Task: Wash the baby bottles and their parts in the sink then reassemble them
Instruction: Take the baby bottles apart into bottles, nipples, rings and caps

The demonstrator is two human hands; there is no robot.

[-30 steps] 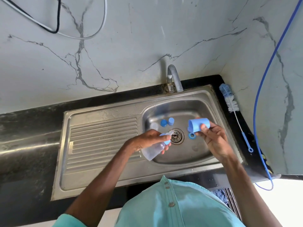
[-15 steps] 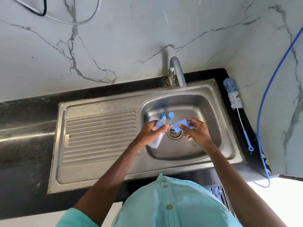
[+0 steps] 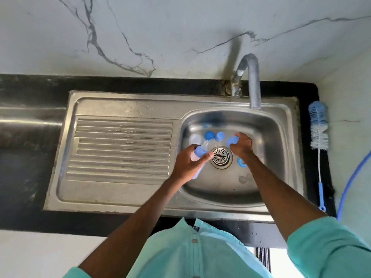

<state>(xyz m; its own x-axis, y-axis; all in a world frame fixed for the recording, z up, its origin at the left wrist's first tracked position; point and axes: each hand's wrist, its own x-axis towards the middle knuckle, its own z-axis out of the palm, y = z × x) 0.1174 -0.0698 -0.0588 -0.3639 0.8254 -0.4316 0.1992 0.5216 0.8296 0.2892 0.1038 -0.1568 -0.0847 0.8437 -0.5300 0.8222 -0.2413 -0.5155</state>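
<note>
My left hand grips a clear baby bottle with a blue collar and clear teat, low in the steel sink basin, left of the drain. My right hand holds a blue bottle cap down at the basin floor, right of the drain. Behind the drain lie two small blue parts and a clear part. A blue ring lies beside my right wrist.
The tap arches over the basin's back edge; no water runs. A ribbed draining board fills the sink's left half. A blue and white bottle brush lies on the black counter at the right, beside a blue hose.
Both hands have moved down into the basin. The right hand carried the blue cap from above the sink to the basin floor. The view has shifted closer.
</note>
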